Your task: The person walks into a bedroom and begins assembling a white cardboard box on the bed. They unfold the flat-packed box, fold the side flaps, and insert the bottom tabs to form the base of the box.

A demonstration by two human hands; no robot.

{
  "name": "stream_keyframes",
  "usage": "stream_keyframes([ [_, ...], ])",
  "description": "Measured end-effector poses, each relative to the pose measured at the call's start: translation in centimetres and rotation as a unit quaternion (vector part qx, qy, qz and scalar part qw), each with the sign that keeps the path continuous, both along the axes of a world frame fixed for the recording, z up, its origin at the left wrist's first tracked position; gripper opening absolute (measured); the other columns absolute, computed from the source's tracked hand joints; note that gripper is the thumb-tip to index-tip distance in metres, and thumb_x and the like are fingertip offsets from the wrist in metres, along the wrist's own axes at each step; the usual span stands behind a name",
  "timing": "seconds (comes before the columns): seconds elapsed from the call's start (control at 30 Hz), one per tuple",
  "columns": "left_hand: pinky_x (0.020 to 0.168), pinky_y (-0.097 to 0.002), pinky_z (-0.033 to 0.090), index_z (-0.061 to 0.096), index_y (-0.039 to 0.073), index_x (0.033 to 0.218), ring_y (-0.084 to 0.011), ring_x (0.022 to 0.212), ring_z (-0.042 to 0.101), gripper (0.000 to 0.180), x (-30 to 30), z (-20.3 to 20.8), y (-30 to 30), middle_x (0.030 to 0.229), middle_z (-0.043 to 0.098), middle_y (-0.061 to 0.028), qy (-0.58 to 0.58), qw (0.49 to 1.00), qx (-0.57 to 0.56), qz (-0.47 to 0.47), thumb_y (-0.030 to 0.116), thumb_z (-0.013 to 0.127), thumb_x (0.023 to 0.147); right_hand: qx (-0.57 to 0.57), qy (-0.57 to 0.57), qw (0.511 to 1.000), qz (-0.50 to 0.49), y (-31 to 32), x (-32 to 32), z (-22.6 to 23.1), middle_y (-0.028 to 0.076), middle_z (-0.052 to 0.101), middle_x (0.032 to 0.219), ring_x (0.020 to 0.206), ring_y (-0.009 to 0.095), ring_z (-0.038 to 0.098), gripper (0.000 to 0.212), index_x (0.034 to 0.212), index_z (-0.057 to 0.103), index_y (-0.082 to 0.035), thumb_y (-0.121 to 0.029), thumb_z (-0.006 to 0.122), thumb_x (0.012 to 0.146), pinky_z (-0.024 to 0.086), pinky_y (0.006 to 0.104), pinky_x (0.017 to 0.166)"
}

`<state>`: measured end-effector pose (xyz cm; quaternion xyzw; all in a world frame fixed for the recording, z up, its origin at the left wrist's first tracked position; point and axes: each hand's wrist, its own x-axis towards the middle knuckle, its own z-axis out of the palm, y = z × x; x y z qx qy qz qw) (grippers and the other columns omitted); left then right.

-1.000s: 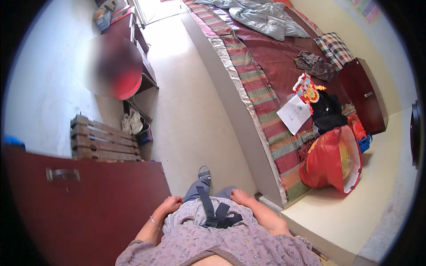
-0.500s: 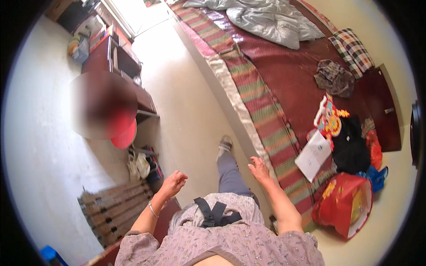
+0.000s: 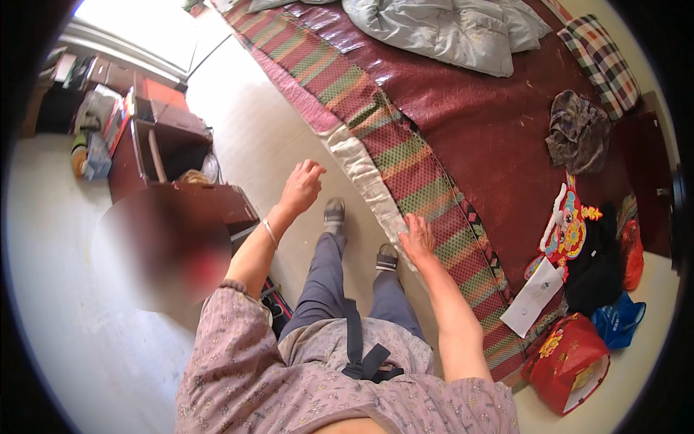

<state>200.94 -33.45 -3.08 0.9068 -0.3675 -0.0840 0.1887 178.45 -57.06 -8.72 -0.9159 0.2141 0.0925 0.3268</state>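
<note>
My left hand [image 3: 301, 188] hangs in the air above the floor, fingers loosely bent and apart, with nothing in it; a bangle [image 3: 270, 233] circles that wrist. Near the bed's edge is my right hand [image 3: 417, 239], its fingers spread and holding nothing. It overlaps the white border [image 3: 359, 163] of the bedding in view; whether it touches the cloth I cannot tell. Beside it runs a striped woven cloth [image 3: 405, 170] along the side of the dark red bed surface [image 3: 463, 130].
A grey quilt [image 3: 448, 36] lies at the bed's far end. At right are a checked pillow [image 3: 600, 65], a crumpled dark cloth [image 3: 578, 130], a colourful decoration [image 3: 567, 224], white paper [image 3: 531, 298], and a red bag [image 3: 567, 365]. Brown cabinets [image 3: 123, 159] stand at left; a blurred patch hides part.
I have moved forward along the bed, and both feet now show. My left hand has risen farther ahead; my right hand has come forward beside the bedding's border.
</note>
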Motion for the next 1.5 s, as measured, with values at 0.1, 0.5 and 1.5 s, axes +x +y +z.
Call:
stream_keyframes([
  [0.1, 0.084, -0.0413, 0.042, 0.055, 0.009, 0.106, -0.0311, 0.103, 0.047, 0.038, 6.8, -3.1, -3.8, 0.111, 0.050, -0.0102, -0.041, 0.998, 0.039, -0.030, 0.001, 0.059, 0.069, -0.016, 0.012, 1.000, -0.014, 0.2, 2.4, -1.3, 0.013, 0.045, 0.113, 0.107, 0.034, 0.043, 0.054, 0.119, 0.042, -0.011, -0.018, 0.067, 0.072, 0.039, 0.0448, 0.087],
  [0.5, 0.080, -0.0343, 0.039, 0.056, 0.007, 0.094, -0.0227, 0.097, 0.049, 0.023, 22.8, -8.0, -11.1, 0.097, 0.051, -0.0064, -0.129, 0.943, 0.017, -0.307, 0.012, 0.053, 0.071, 0.009, 0.153, 0.985, -0.081, -2.2, 7.8, -2.6, 0.017, 0.050, 0.098, 0.090, 0.037, 0.054, 0.029, 0.101, 0.048, -0.011, -0.005, 0.058, 0.074, 0.045, 0.0454, 0.076],
  [1.5, 0.072, -0.0371, 0.045, 0.052, 0.006, 0.089, -0.0275, 0.083, 0.053, 0.017, 23.2, -6.7, -9.2, 0.084, 0.050, -0.0094, 0.062, 0.854, 0.110, -0.505, 0.010, 0.054, 0.072, 0.030, 0.272, 0.961, 0.043, -2.3, 3.7, -2.4, 0.021, 0.058, 0.091, 0.087, 0.037, 0.057, 0.013, 0.082, 0.058, 0.000, -0.001, 0.052, 0.070, 0.046, 0.0470, 0.076],
])
